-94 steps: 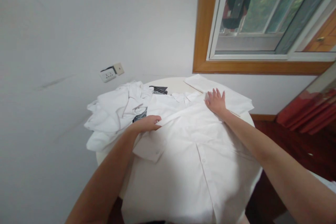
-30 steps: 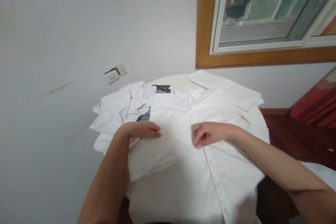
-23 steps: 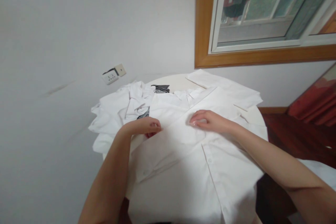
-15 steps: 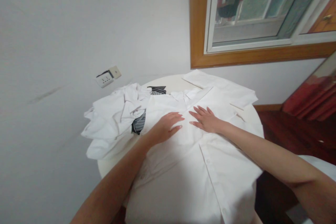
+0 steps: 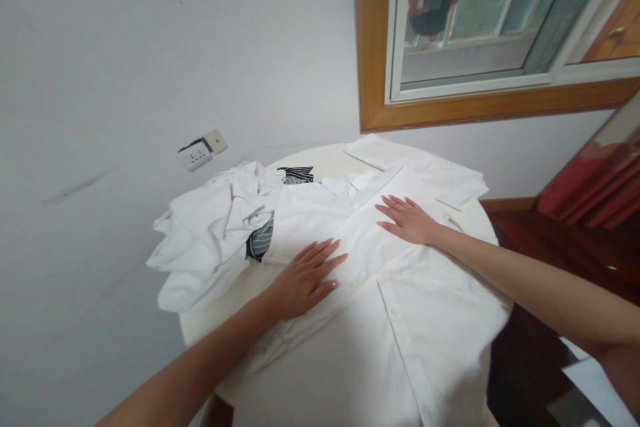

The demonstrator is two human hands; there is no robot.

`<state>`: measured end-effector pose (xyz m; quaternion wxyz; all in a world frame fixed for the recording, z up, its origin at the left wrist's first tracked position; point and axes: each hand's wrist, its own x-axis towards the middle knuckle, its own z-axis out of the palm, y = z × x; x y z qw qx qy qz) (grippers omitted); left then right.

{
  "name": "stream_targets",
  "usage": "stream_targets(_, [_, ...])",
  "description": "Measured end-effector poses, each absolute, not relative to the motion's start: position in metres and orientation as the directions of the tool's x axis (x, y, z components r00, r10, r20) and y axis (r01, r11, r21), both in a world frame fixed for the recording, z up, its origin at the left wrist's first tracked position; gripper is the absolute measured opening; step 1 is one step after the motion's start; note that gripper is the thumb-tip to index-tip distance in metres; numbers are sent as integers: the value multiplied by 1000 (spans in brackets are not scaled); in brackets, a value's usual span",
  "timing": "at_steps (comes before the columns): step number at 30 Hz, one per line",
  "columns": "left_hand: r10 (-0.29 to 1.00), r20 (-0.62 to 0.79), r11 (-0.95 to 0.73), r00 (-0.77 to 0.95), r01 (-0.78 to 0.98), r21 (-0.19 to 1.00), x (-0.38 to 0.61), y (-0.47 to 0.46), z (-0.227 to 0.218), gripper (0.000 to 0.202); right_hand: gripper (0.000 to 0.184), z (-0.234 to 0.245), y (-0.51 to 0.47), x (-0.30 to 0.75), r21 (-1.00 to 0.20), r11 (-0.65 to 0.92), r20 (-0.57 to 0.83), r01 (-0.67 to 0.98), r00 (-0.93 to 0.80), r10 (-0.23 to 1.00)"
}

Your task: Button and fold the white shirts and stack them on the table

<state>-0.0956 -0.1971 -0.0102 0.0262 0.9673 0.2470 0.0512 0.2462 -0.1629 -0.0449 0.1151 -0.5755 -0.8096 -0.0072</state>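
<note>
A white button-up shirt (image 5: 400, 320) lies spread over a round white table (image 5: 205, 320), with one sleeve folded across its front. My left hand (image 5: 303, 277) lies flat and open on the folded sleeve, fingers stretched out. Farther back, near the collar, my right hand (image 5: 407, 219) rests flat and open on the shirt. Neither hand holds anything.
A heap of crumpled white clothes (image 5: 210, 233) with a grey striped piece (image 5: 260, 243) fills the table's left side. A folded white garment (image 5: 415, 170) sits at the back, under a wood-framed window (image 5: 375, 80). A wall socket (image 5: 197, 153) is at left, red fabric (image 5: 595, 180) at right.
Both hands went from pinching the sleeve to lying flat. Then my left hand slid back toward me and my right hand slid away toward the collar. The view tilted slightly.
</note>
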Motion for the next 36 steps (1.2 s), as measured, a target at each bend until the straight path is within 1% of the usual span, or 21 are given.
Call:
stream_targets(5, [516,46,-856,856,513,64,-118,-208,-11,58,67,-51,-147,281,-82,268,195,960,-248,949])
stream_targets(11, [562,17,-827,827,562,-5,-139,-221,-12,58,68,-52,-145,288,-61,268,216,961,-250,944])
stream_targets(14, [557,14,-830,830,557,-32,-141,-221,-1,55,68,-50,-148,286,-62,271,221,961,-251,942])
stream_targets(18, [534,80,-841,842,539,-52,-104,-206,31,44,67,-49,-149,285,-59,274,234,960,-254,938])
stream_targets(21, [482,137,-872,865,489,-15,-48,-189,48,49,65,-49,-149,285,-61,280,247,958,-257,934])
stream_targets(23, [454,164,-890,876,454,38,-12,-179,42,48,65,-49,-149,286,-59,284,246,957,-262,933])
stream_targets(26, [462,167,-887,871,450,108,23,-174,10,49,66,-49,-149,286,-50,286,239,957,-266,934])
stream_targets(28, [486,206,-874,849,473,114,28,-175,-14,52,66,-47,-149,286,-48,289,238,956,-270,933])
stream_targets(30, [478,213,-879,852,463,116,24,-179,-30,53,65,-46,-151,285,-53,294,240,954,-273,931])
stream_targets(32, [462,202,-887,863,446,122,17,-183,-33,53,64,-44,-152,284,-62,293,247,954,-269,931])
stream_targets(36, [429,160,-902,889,410,139,10,-188,-20,51,64,-42,-154,283,-73,283,244,956,-258,935])
